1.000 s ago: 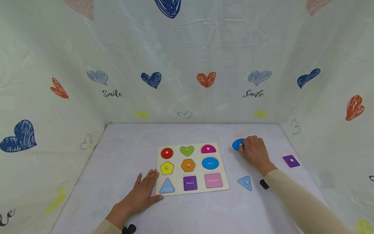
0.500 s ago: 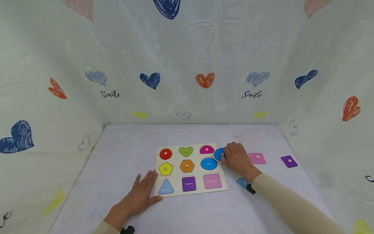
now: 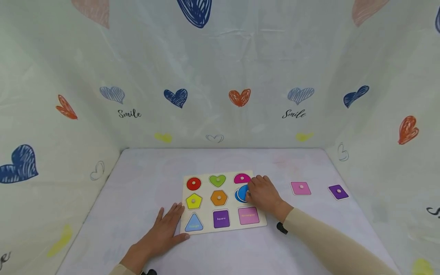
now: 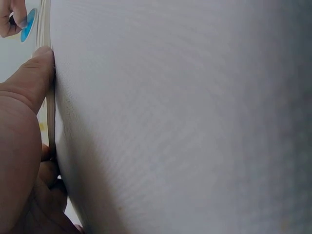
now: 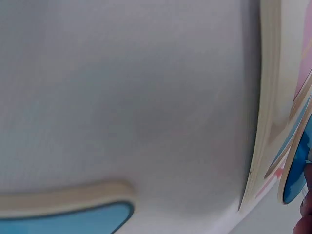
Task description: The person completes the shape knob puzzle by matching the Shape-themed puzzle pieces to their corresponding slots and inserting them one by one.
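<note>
A cream shape-puzzle board [image 3: 207, 212] lies on the table. My right hand [image 3: 267, 196] pinches the blue oval puzzle piece [image 3: 243, 193] over the board's oval recess. The piece sits off-centre, and part of the blue recess shows at its left. In the right wrist view, the oval piece [image 5: 297, 170] is tilted, with its wooden edge above the board. My left hand [image 3: 161, 233] rests at the board's left side, fingers extended along the edge and thumb at the lower left corner. The left wrist view shows that thumb [image 4: 34, 78] against the board's edge.
A pink rectangle piece [image 3: 300, 188] and a purple square piece [image 3: 338, 192] lie to the right. The light-blue triangle piece [image 5: 63, 220] is on the table near my right wrist, hidden in the head view. Several knobbed pieces, including a red circle [image 3: 193, 184], fill other recesses.
My right hand has carried the oval piece leftward from the table's right side to the board. The pink rectangle is uncovered; the triangle piece is now hidden in the head view. My left hand stays put.
</note>
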A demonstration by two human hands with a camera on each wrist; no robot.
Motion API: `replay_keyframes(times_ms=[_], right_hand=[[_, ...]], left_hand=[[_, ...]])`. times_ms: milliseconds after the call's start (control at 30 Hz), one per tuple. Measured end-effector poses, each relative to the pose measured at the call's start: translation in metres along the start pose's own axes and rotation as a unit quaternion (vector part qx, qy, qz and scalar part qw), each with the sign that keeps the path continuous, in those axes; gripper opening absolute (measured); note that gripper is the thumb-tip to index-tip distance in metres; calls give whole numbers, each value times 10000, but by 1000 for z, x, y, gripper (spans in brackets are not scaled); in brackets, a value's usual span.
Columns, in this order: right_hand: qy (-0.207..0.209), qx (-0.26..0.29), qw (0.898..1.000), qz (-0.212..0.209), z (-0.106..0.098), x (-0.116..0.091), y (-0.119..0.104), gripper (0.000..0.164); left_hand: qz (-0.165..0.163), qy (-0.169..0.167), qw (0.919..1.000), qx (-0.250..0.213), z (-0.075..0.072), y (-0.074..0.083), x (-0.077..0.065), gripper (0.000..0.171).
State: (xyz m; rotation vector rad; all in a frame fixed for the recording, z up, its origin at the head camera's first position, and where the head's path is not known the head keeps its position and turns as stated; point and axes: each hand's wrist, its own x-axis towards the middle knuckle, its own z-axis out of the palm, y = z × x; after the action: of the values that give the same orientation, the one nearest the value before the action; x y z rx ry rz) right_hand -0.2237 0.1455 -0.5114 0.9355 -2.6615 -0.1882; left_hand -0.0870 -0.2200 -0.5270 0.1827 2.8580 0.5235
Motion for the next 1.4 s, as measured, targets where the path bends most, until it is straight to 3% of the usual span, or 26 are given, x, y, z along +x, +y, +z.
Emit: replay_keyframes(times_ms=[667,1100,1400], right_hand=[[-300,-291,9991,-114,6,5,-12,29],[-223,70,9997,64,10,3,-15,31],[-44,17,10000,-24,17,0,-14,29]], left_hand=[[-100,-81,9999,-81,4,-4,0,109],[-167,-105,9995,-240,2,-3,-1,110],[-125,32,9998,-126,5,-3,-2,110]])
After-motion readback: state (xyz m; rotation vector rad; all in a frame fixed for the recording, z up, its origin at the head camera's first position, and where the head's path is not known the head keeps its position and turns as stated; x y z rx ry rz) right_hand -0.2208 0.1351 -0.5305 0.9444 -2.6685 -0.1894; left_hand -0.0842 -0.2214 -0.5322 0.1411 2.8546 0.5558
